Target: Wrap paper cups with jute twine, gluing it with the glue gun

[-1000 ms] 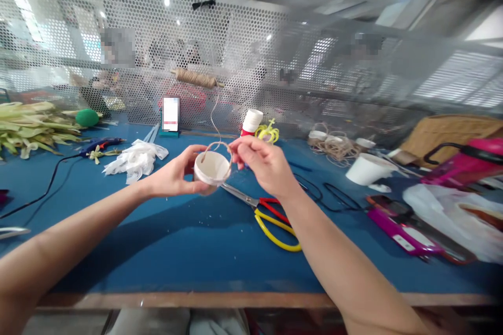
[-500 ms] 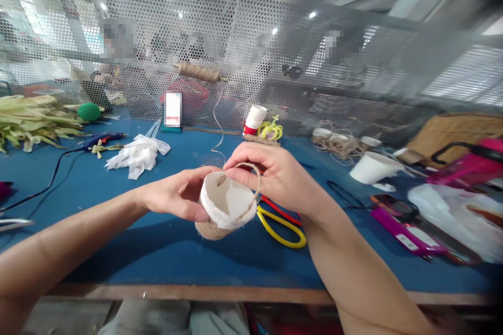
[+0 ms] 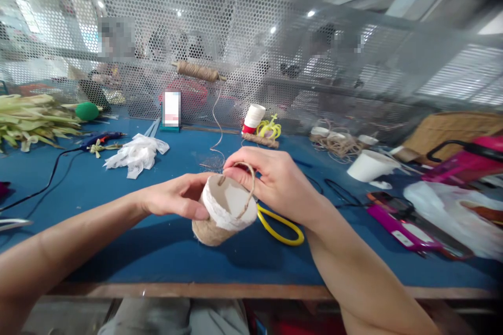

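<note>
the left hand is gripping the cup from its left side, holding it tilted over the near middle of the surface, while the right hand is pinching the twine loop by the far rim; the step in hand seems to be fitting this loop, and the next move is probably calling for steady support while the fingertips are pressing it down; a yellow handle is lying just right

upright phone before perforated panel
</note>
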The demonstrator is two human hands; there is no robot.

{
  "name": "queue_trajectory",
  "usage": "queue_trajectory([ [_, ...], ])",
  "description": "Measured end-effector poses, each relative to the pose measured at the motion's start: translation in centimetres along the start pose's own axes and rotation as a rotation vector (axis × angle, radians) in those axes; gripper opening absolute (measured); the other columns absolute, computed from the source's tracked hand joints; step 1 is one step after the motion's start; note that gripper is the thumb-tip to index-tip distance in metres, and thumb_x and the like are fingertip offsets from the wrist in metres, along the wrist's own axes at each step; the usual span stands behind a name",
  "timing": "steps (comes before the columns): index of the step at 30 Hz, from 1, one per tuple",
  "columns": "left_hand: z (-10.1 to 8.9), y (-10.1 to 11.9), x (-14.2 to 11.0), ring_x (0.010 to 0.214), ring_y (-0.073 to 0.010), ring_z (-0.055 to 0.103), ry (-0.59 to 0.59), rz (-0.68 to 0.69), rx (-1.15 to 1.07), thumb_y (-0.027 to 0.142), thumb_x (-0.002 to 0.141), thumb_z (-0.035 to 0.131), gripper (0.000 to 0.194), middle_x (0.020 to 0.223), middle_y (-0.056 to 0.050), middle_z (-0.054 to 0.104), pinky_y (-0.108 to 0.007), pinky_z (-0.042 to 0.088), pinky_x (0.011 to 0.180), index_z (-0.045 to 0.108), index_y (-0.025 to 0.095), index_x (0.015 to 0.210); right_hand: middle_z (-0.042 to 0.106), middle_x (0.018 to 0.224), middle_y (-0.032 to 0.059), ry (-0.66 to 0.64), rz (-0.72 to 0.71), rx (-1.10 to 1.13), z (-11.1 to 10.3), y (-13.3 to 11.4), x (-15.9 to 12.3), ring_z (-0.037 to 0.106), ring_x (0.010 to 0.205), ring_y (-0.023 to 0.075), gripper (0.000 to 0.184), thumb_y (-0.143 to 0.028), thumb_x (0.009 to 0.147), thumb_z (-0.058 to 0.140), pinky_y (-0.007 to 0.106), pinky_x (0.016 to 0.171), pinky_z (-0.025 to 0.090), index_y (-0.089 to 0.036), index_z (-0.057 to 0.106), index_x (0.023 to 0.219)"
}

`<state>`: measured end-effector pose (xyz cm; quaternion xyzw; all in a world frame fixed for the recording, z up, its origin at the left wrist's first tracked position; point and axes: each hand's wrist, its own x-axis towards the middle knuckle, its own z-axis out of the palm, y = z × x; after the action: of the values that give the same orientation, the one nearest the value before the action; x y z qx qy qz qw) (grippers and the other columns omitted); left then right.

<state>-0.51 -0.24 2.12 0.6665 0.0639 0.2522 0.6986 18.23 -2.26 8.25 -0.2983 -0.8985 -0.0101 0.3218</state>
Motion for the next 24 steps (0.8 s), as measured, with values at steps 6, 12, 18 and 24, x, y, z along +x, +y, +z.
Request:
queue_trajectory([
  [6, 0.2, 0.2, -0.1, 0.090, -0.0199, 0.054, -0.009, -0.002, 0.047, 0.032, 0.066, 0.066, 0.051, 0.100, -0.008, 0.058, -0.033, 0.042, 0.082, 0.050, 0.013, 0.111, 0.061, 0.071, 0.0009, 0.022, 0.002, -0.025, 0.2, 0.0, 0.0, 0.053, 0.061, 0.0085, 0.007, -0.018, 0.081, 0.051, 0.019, 0.056, 0.041, -0.015, 0.056, 0.076],
  [12, 0.9, 0.4, -0.1, 0.076, -0.0142, 0.051, 0.009, -0.008, 0.165, 0.023, 0.065, 0.065, 0.044, 0.088, -0.005, 0.055, -0.027, 0.044, 0.071, 0.047, 0.013, 0.103, 0.061, 0.072, 0.0014, 0.023, 0.006, -0.074, 0.3, -0.3, -0.2, 0.053, 0.061, 0.0089, 0.009, -0.017, 0.082, 0.049, 0.020, 0.057, 0.041, -0.016, 0.055, 0.076],
  [18, 1.1, -0.2, -0.3, 0.083, -0.0154, 0.050, 0.070, 0.009, 0.443, 0.016, 0.062, 0.066, 0.057, 0.095, -0.005, 0.051, -0.028, 0.045, 0.074, 0.040, 0.015, 0.113, 0.059, 0.071, 0.0030, 0.038, -0.049, -0.136, 0.5, -0.5, -1.0, 0.053, 0.063, 0.0102, 0.010, -0.016, 0.083, 0.047, 0.021, 0.057, 0.041, -0.015, 0.055, 0.078],
  [24, 1.3, 0.0, -0.5, 0.084, -0.0166, 0.051, 0.060, 0.029, 0.615, 0.019, 0.061, 0.065, 0.060, 0.096, -0.006, 0.052, -0.030, 0.046, 0.077, 0.039, 0.014, 0.115, 0.058, 0.069, 0.0036, 0.045, -0.113, -0.133, 0.1, -0.7, -1.5, 0.052, 0.063, 0.0111, 0.012, -0.019, 0.085, 0.045, 0.022, 0.059, 0.042, -0.016, 0.054, 0.078],
])
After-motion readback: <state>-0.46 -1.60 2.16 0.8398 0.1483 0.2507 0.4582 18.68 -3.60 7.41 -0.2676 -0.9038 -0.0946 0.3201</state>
